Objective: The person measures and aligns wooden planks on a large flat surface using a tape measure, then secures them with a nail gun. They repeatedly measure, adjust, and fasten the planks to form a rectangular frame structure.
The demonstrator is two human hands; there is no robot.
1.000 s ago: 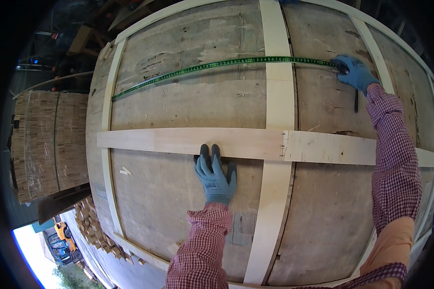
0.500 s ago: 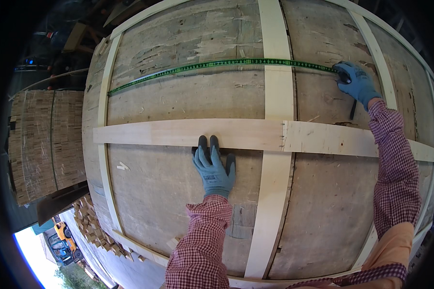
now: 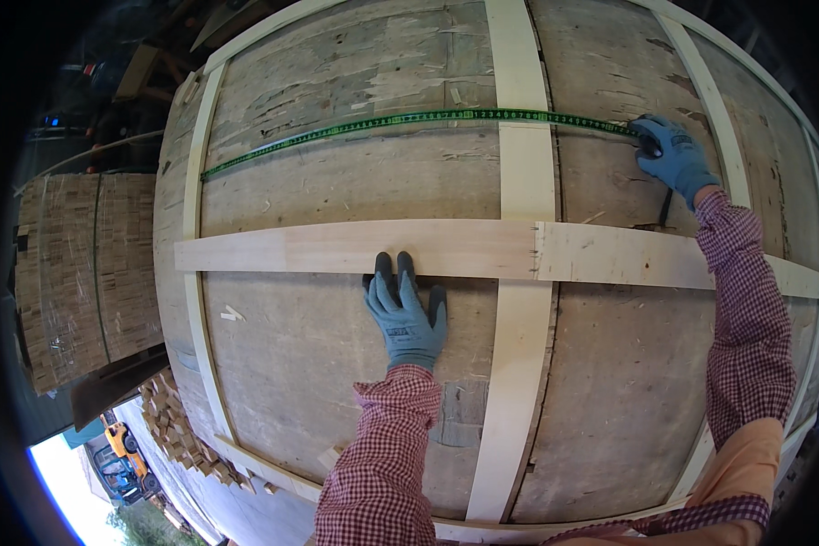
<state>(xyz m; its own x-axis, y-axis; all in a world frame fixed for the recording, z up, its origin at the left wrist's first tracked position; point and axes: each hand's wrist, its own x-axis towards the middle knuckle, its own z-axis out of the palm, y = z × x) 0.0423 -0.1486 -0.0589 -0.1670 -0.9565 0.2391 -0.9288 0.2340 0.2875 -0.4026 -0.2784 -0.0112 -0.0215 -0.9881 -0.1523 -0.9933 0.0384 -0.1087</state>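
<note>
A green tape measure [image 3: 409,118] stretches from the left upright strip across the middle one to my right hand [image 3: 672,153]. That hand, in a blue glove with dark fingertips, is closed around the tape's dark case, which is mostly hidden; a black strap hangs below it. My left hand [image 3: 404,314], gloved alike, rests with fingers outstretched on the lower edge of a long pale wooden board [image 3: 373,249]. The board lies crosswise over the upright strips, and a joint line shows in it right of the middle strip [image 3: 523,364].
Under the strips lies a large rough plywood panel [image 3: 346,355] with small wood splinters on it. To the left stands a wrapped stack of wood pieces [image 3: 86,273], with a pile of loose blocks [image 3: 177,423] below. A yellow forklift [image 3: 123,446] appears at lower left.
The view has shifted very slightly. Both hands, the tape and the board keep practically the same places.
</note>
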